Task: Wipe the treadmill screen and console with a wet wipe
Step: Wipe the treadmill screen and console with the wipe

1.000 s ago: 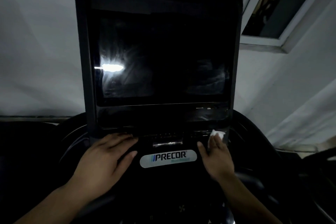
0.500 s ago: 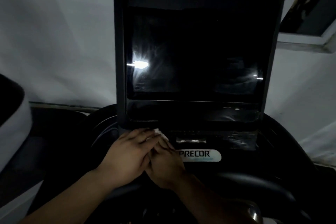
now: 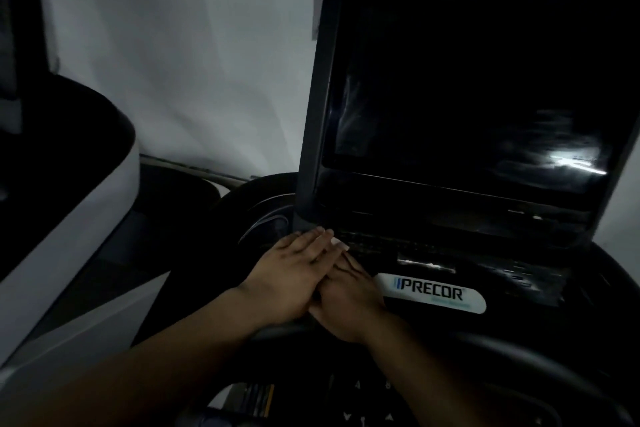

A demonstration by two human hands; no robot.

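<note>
The dark treadmill screen [image 3: 467, 97] stands upright at the right, with a glare streak low on its right side. Below it lies the black console [image 3: 450, 253] with a white PRECOR label [image 3: 433, 293]. My left hand [image 3: 291, 274] lies flat on the console's left end, fingers together, partly over my right hand [image 3: 349, 302]. My right hand presses the white wet wipe [image 3: 338, 243] onto the console; only a small corner of the wipe shows past the fingertips.
A white wall [image 3: 190, 62] rises behind and left of the console. Another machine's white and black body [image 3: 69, 201] fills the left side. A dark curved handlebar [image 3: 519, 350] crosses below the console. The room is dim.
My right hand slid the wipe from the console's right end to its left end, under my left hand. The view swung left, so the screen now sits at the right.
</note>
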